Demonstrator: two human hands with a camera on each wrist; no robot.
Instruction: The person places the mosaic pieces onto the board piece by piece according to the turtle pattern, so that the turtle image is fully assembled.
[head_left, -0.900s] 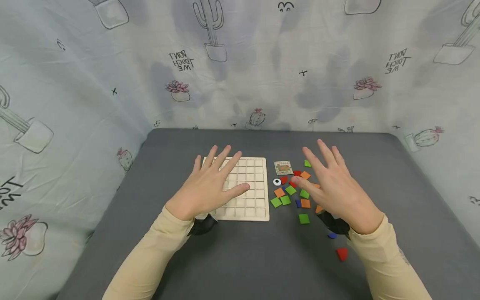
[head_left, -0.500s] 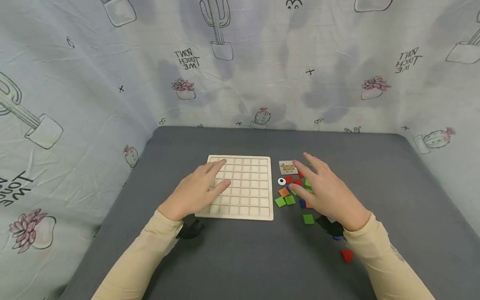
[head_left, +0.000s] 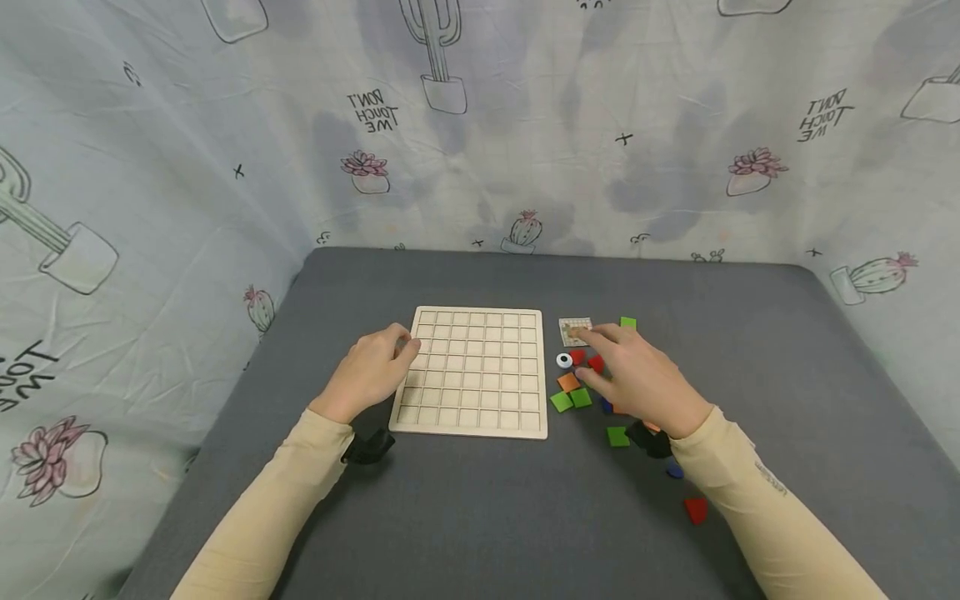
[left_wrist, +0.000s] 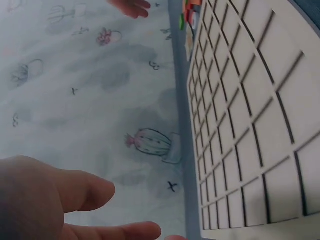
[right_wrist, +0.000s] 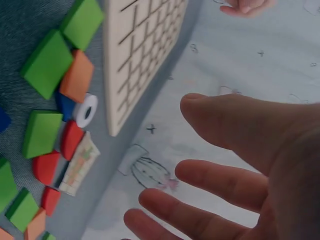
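Observation:
A pale wooden board [head_left: 472, 371] marked with a grid of squares lies flat on the grey table. At its left edge is my left hand [head_left: 369, 371], its fingers loosely bent and nothing in its grasp; whether it touches the board I cannot tell. My right hand [head_left: 647, 379] hovers above scattered coloured tiles, fingers spread and holding nothing. Among these are a green tile [right_wrist: 47, 64], an orange tile [right_wrist: 77, 76], a red piece [right_wrist: 72, 139] and a white ring-like piece with a dark centre [right_wrist: 85, 110]. The fingertips partly cover a small picture card [head_left: 566, 327] in the head view.
Closer to the table's front lie a green tile [head_left: 618, 437], a blue piece [head_left: 675, 471] and a red piece [head_left: 696, 510]. Another green tile [head_left: 628, 322] lies behind the right hand. A cactus-print cloth [head_left: 480, 125] hangs around the grey table [head_left: 480, 517].
The left hand has drawn back to the left off the board, its spread fingers now bent. My right hand has lowered and moved slightly left towards the card. The camera view has shifted a little.

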